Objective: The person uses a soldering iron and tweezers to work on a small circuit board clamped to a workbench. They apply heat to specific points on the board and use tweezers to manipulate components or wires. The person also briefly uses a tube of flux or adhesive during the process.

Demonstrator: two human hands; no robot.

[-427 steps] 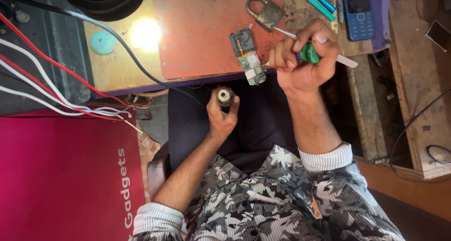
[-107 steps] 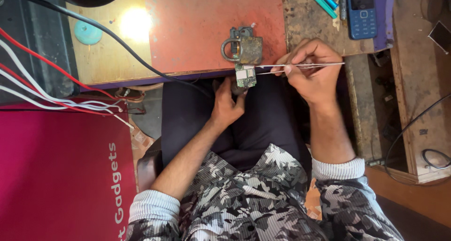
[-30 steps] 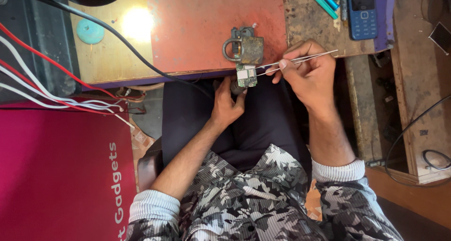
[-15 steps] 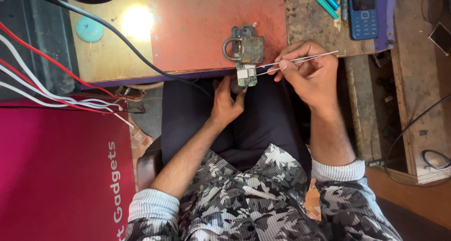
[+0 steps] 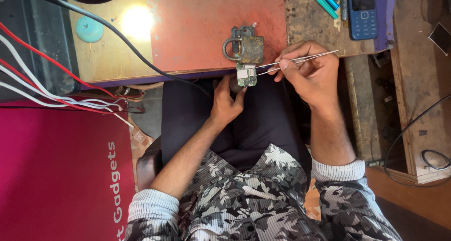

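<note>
Change: tweezers [image 5: 297, 62] stay on small circuit board [image 5: 246, 74], barely shifted in 1 s | left hand [image 5: 227, 102] fingers pinch board at counter [image 5: 112, 57] edge below padlock [image 5: 243, 48] | right hand [image 5: 310, 74] fingers press tweezers together

A worn wooden bench [image 5: 324, 22] carries a red mat [image 5: 197, 24] under a bright glare of light [image 5: 136, 21], with a dark box [image 5: 33, 39] left of the mat, a magenta panel [image 5: 51, 175] below it, and a wooden shelf [image 5: 418, 81] right of the bench.
</note>
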